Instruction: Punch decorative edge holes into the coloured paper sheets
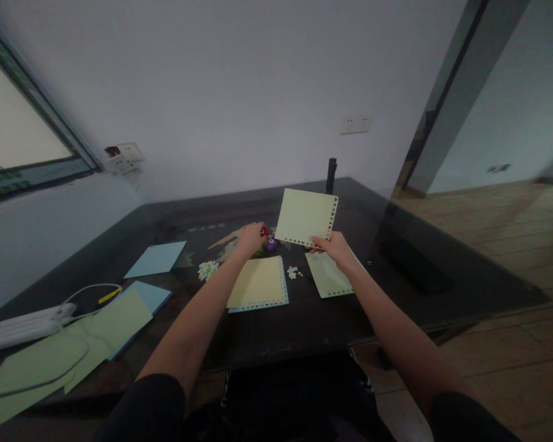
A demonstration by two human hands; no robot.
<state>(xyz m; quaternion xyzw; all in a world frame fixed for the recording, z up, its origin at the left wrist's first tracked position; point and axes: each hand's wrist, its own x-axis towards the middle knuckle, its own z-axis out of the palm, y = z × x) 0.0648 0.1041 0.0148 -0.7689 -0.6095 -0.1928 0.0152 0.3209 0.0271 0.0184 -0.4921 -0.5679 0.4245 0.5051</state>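
In my right hand (334,247) is a pale yellow-green sheet of paper (306,215), pinched at its lower right corner and raised above the table. Small holes run along its lower and right edges. My left hand (252,237) is closed on a small red craft punch (263,232), partly hidden by the fingers. Close by stand a purple punch (271,244) and a green punch (258,250). Below my hands lies a stack of yellow and blue punched sheets (258,282). Another punched pale green sheet (329,276) lies under my right forearm.
Small paper bits (207,270) are heaped at left, with a smaller scatter (294,272) beside the stack. Blue paper (156,259), green sheets (115,322), a yellow cutter (109,296) and a white power strip (23,328) with a cable lie left. A black case (417,265) lies right.
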